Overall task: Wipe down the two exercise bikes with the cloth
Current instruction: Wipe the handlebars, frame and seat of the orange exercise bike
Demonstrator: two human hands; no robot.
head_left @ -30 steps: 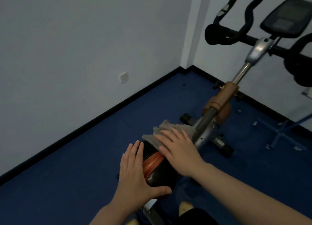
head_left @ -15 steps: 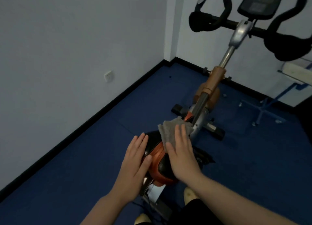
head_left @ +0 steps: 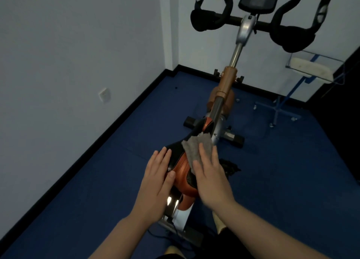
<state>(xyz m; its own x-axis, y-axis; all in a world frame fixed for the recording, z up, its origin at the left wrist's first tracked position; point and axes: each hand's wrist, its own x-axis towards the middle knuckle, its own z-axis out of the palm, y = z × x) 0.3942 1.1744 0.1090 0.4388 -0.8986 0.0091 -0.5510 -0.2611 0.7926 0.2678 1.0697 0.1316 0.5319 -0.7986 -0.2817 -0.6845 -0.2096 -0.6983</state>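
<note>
My right hand [head_left: 211, 178] lay flat, fingers straight, pressing the grey cloth [head_left: 196, 148] onto the exercise bike's saddle [head_left: 182, 171] so it would rub rather than slide. My left hand [head_left: 155, 182] rested open against the saddle's left side, steadying it.

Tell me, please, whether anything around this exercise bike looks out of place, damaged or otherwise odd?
Nothing stands out. The right hand presses the grey cloth flat on the saddle, the left hand rests open on the saddle's side, and the handlebars sit level.
</note>
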